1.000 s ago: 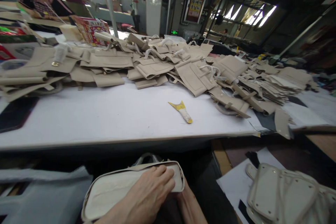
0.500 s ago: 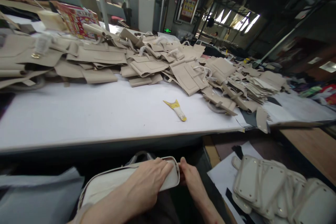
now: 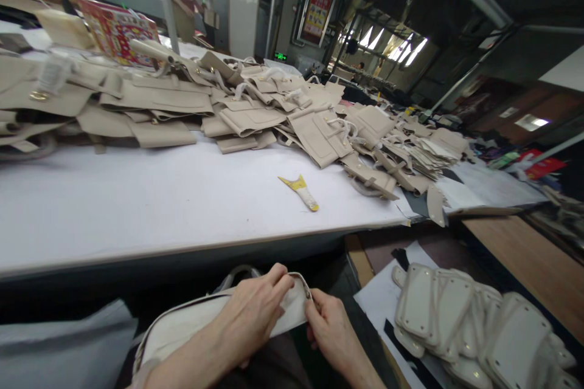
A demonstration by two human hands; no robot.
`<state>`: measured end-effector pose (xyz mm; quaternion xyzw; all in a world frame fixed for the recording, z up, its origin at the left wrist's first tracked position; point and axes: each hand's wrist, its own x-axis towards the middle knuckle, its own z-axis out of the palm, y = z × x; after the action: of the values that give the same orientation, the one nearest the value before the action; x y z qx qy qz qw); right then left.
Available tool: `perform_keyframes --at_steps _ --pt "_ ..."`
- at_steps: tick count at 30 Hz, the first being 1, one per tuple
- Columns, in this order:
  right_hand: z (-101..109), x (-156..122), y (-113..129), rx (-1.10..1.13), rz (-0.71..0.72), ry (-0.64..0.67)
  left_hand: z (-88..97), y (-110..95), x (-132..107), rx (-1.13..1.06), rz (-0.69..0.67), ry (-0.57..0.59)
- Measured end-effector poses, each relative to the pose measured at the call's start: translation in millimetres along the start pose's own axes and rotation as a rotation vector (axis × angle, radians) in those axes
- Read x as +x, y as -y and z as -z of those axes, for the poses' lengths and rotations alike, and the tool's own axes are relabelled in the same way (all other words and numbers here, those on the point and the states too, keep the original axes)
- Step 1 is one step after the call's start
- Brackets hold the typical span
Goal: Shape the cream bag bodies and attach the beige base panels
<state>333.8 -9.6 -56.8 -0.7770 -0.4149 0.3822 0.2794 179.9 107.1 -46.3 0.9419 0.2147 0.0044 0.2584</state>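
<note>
A pale cream bag [image 3: 196,322] with a dark-edged rim lies across my lap below the table edge. Its grey handle [image 3: 239,273] shows behind it. My left hand [image 3: 262,304] rests over the bag's top side near the right end, with its fingers bent and closed on the edge. At the bag's right corner my right hand [image 3: 326,319] pinches the rim between thumb and fingers. The underside of the bag is hidden by my forearm and the dark space below.
Across the white table [image 3: 137,206] lies a long heap of beige bag pieces [image 3: 255,115]. A yellow-and-white pointed tool [image 3: 300,191] lies in front of it. To my right are stacked cream riveted panels [image 3: 460,316]; at left, a grey sheet [image 3: 64,346]. A red patterned box [image 3: 121,33] stands behind.
My right hand has closed from a raised-thumb pose onto the bag's corner. My left fingers have lifted and bent a little. The view has shifted slightly to the right.
</note>
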Motion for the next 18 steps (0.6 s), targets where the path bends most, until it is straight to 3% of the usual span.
perform_keyframes --at_steps 6,12,18 --pt "2.0 0.1 -2.9 0.002 -0.007 0.018 -0.2 2.2 -2.3 -0.039 -0.118 0.034" --pt "3.0 -2.2 -1.4 -0.064 0.021 0.015 -2.0 -2.0 -1.4 -0.049 -0.043 0.037" --pt "-0.5 -7.0 1.1 -0.132 -0.014 0.006 2.4 -7.0 0.8 0.053 -0.087 0.069"
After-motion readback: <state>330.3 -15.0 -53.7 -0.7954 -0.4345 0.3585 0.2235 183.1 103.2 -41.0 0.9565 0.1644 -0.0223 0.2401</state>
